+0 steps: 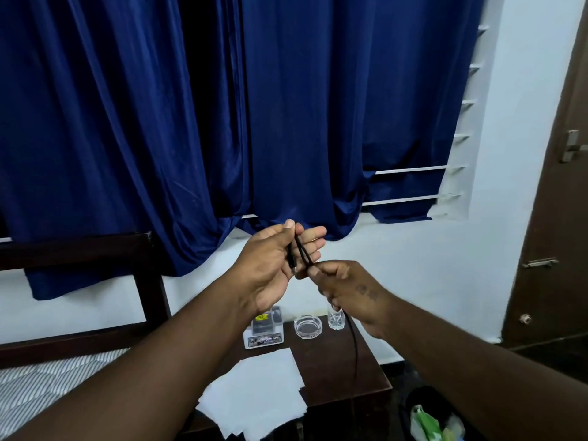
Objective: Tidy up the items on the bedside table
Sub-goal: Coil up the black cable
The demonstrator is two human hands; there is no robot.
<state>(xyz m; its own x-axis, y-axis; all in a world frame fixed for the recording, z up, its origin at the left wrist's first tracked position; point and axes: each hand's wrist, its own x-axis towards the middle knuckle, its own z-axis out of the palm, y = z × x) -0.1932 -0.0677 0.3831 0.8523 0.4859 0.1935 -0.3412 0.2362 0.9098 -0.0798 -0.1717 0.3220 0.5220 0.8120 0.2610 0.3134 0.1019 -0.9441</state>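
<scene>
Both hands are raised above the dark wooden bedside table (343,380), holding a thin black cable (300,251). My left hand (270,265) pinches a folded loop of it between thumb and fingers, its metal plug end hanging by the palm. My right hand (346,289) grips the cable just below, and the rest trails down past the wrist toward the table. On the table lie loose white paper sheets (261,393), a small clear-topped box (264,329), a glass ashtray (308,327) and a small drinking glass (336,319).
Blue curtains (191,122) hang over a barred window behind the table. A bed with a dark frame (149,281) and striped mattress sits at left. A brown door (560,218) stands at right, and a bag with green contents (429,421) lies on the floor.
</scene>
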